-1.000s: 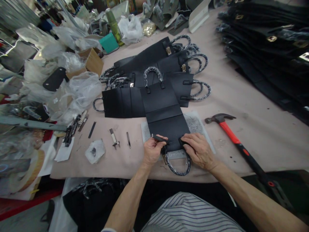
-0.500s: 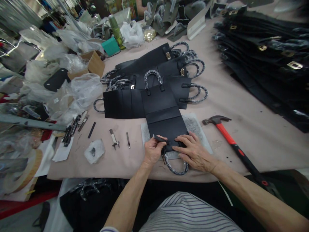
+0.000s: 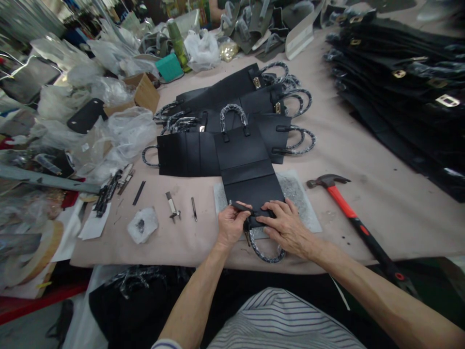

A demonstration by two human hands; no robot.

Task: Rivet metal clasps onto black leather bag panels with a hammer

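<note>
Workpiece location: the black bag panel (image 3: pixel 247 172) extends away from the person at the near side of the table (image 3: pixel 366 145); its near end lies over a pale translucent slab (image 3: pixel 307 215), its far end over other black bag panels (image 3: pixel 189 154).

Hand status: the left hand (image 3: pixel 230 224) has its fingers clamped on a narrow black strap (image 3: pixel 240 207) at the panel's near left corner; the right hand (image 3: pixel 285 227) lies on the near right part of the panel with its fingers slightly apart (whether the fingertips also pinch something beneath cannot be told).

Completion status, as judged from the layout: the far handle (image 3: pixel 233 112), wrapped in film, sits on the panel by two end tabs and appears complete; the near handle (image 3: pixel 267 257), also wrapped, loops past the near edge; its attachment appears unfinished, since both hands occupy that edge and hide most of the joint.

Tool status: the claw hammer (image 3: pixel 343 206) lies on the table to the right, untouched; a slim metal punch (image 3: pixel 194 209) lies to the left, likewise out of hand; a stack of black bag pieces (image 3: pixel 399 77) stands at far right, its stage of assembly unclear.
</note>
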